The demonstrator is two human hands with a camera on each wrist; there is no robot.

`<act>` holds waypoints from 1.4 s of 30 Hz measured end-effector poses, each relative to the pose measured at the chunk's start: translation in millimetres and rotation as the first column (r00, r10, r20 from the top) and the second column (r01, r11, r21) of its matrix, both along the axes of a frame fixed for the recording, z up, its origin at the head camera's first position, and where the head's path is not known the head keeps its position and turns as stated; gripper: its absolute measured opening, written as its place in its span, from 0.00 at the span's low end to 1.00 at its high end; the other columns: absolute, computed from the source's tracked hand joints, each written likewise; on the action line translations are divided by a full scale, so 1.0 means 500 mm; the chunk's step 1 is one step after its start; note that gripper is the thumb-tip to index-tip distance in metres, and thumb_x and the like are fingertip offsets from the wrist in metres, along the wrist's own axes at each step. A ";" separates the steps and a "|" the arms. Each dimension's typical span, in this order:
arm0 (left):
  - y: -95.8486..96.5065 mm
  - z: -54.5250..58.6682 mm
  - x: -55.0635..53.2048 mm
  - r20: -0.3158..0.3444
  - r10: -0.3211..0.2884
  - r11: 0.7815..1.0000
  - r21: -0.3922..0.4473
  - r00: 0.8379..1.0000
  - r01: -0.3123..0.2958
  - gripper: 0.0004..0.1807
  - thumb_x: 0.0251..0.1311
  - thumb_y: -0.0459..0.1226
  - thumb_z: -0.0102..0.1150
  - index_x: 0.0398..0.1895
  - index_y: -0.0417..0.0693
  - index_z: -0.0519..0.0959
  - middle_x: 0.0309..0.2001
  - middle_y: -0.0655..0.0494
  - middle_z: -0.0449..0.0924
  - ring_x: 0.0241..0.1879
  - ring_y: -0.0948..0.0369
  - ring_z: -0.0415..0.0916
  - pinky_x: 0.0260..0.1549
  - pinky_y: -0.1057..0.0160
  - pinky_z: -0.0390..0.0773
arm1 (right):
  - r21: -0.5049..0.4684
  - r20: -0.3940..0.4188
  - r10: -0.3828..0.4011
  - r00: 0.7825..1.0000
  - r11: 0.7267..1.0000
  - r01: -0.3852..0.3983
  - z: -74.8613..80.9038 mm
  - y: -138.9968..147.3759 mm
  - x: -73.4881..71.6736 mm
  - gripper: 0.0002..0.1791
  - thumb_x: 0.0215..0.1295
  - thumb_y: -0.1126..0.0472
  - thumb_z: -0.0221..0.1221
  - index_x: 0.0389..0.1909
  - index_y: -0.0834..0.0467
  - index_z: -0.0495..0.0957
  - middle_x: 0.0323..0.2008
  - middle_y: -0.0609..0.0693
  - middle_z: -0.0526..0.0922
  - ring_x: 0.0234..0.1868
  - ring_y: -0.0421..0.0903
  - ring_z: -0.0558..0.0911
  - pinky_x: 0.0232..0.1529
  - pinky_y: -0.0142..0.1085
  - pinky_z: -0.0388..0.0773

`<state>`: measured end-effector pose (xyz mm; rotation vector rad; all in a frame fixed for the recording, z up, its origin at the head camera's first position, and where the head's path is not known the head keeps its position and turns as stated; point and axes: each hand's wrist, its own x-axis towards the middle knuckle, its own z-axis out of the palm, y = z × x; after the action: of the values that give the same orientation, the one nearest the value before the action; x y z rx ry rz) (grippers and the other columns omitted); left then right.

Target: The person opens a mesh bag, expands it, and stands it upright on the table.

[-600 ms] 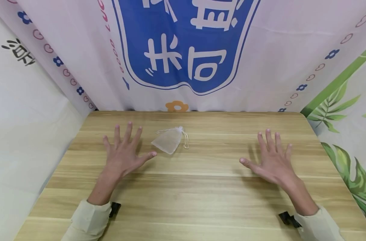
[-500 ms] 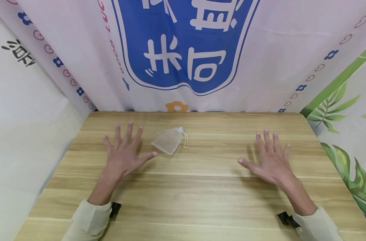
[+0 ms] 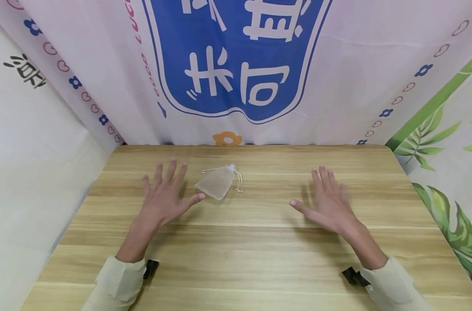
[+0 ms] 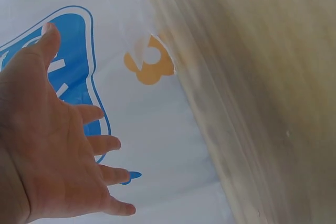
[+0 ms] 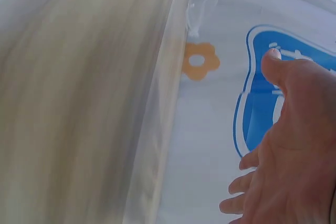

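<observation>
At the near side, pale sleeves (image 3: 121, 276) reach in over the table (image 3: 236, 263). Farther on, the left hand (image 3: 164, 201) has its fingers and thumb spread, the thumb tip just beside the bag; whether they touch I cannot tell. The right hand (image 3: 331, 207), well apart from it on the right, has its thumb held wide and its fingers closer together. Neither holds anything.

The bag (image 3: 216, 183) lies on the far half, left of centre, its gathered neck (image 3: 231, 167) pointing far and right, with cords (image 3: 240, 181) trailing. Sheer and flat, it should be very light, limp and easily slid or snagged; the bunched neck looks the surest pinch.

Beyond hangs a printed cloth (image 3: 337, 112).
</observation>
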<state>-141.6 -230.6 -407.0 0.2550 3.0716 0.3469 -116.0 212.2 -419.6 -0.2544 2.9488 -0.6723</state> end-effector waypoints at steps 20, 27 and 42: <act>0.015 0.007 -0.051 0.045 -0.127 0.970 0.214 0.991 0.114 0.51 0.77 0.65 0.50 0.87 0.41 0.49 0.86 0.34 0.47 0.84 0.33 0.48 0.79 0.23 0.49 | -0.306 0.068 0.100 0.993 0.949 -0.074 0.000 -0.143 -0.030 0.60 0.74 0.31 0.60 0.88 0.59 0.39 0.88 0.62 0.43 0.87 0.66 0.48 0.84 0.67 0.50; 0.019 0.004 -0.073 0.067 -0.174 0.937 0.319 0.983 0.144 0.47 0.77 0.59 0.57 0.86 0.42 0.54 0.85 0.35 0.52 0.84 0.35 0.51 0.82 0.32 0.56 | -0.348 0.067 0.064 0.996 0.937 -0.037 -0.003 -0.183 -0.041 0.57 0.73 0.34 0.63 0.87 0.59 0.47 0.85 0.65 0.54 0.85 0.68 0.55 0.82 0.68 0.55; 0.036 -0.011 -0.126 0.118 -0.231 0.892 0.423 0.966 0.162 0.38 0.78 0.47 0.62 0.82 0.38 0.64 0.79 0.35 0.66 0.75 0.34 0.70 0.72 0.33 0.74 | -0.559 0.070 0.081 0.994 0.829 -0.029 -0.030 -0.257 -0.091 0.46 0.73 0.47 0.68 0.81 0.66 0.62 0.74 0.67 0.74 0.74 0.64 0.78 0.73 0.55 0.78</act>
<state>-204.6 -212.6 -412.4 0.5186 2.7444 0.9496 -161.7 83.7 -434.5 -0.3396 2.5699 -1.4862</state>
